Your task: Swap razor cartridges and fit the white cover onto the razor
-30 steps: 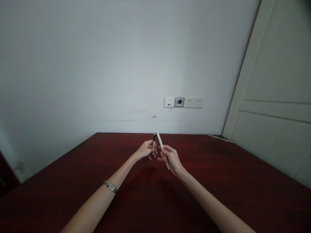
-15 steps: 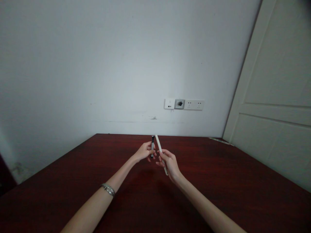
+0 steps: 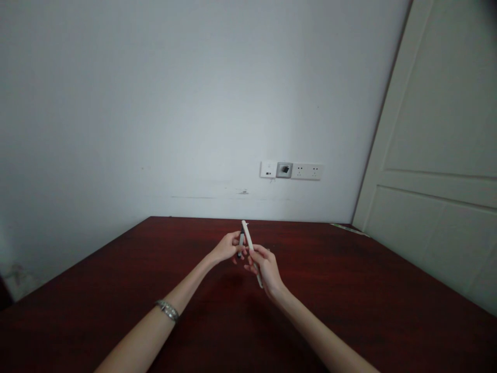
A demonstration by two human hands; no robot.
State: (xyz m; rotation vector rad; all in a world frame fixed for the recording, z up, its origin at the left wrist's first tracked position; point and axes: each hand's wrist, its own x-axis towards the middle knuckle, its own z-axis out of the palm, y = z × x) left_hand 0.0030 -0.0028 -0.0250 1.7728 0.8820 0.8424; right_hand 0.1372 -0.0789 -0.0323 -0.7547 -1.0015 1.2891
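My left hand [image 3: 228, 246] is closed on a slim grey-and-black tool [image 3: 241, 242], held nearly upright between thumb and fingers. Its dark upper end is partly covered by a long white stick [image 3: 247, 235], so its kind is not clear. That stick is gripped near its middle by my right hand [image 3: 267, 264], tilted with its top leaning left and its lower end showing below the fingers. The stick's upper part crosses in front of the tool's head; whether they touch I cannot tell. Both hands are above the dark red table [image 3: 217, 331].
Behind the table rises a pale wall [image 3: 194, 103] with a row of sockets and switch plates [image 3: 291, 170]. A white panelled door [image 3: 430, 171] stands at the right. A thin pale strip [image 3: 349, 229] lies along the table's far right edge.
The white stick's upper end has moved left, from beside the grey-and-black tool to across its head. Both hands appear slightly lower and further left as the view has shifted.
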